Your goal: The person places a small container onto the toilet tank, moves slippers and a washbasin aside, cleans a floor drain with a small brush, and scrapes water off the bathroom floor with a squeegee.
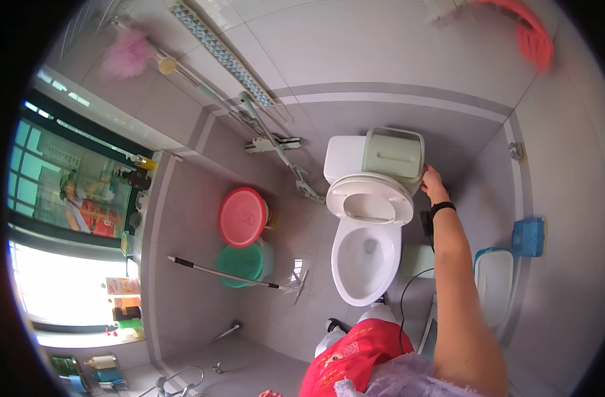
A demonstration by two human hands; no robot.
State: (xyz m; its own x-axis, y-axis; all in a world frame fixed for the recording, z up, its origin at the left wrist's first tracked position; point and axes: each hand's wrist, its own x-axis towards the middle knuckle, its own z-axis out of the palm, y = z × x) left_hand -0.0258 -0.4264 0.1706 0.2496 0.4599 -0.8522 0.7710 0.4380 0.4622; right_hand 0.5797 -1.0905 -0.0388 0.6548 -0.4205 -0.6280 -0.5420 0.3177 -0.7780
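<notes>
My right hand (pixel 433 184) reaches forward, its curled fingers at the lower right corner of a pale green plastic box (pixel 395 152). That box rests on the white toilet tank (pixel 342 155), partly behind the raised toilet seat (pixel 370 200). Below the seat, the toilet bowl (pixel 366 261) is uncovered. A black band (pixel 443 206) circles my right wrist. Only some fingertips of my left hand (pixel 271 393) show at the bottom edge, close to my red apron (pixel 355 351); its grip is hidden.
Left of the toilet are a red basin (pixel 242 216), a green bucket (pixel 242 264) and a squeegee (pixel 226 273) on the tiled floor. Mops (pixel 269 135) lean on the back wall. A dark cable (pixel 403 304) hangs beside my right arm, near a pale bin (pixel 494 284).
</notes>
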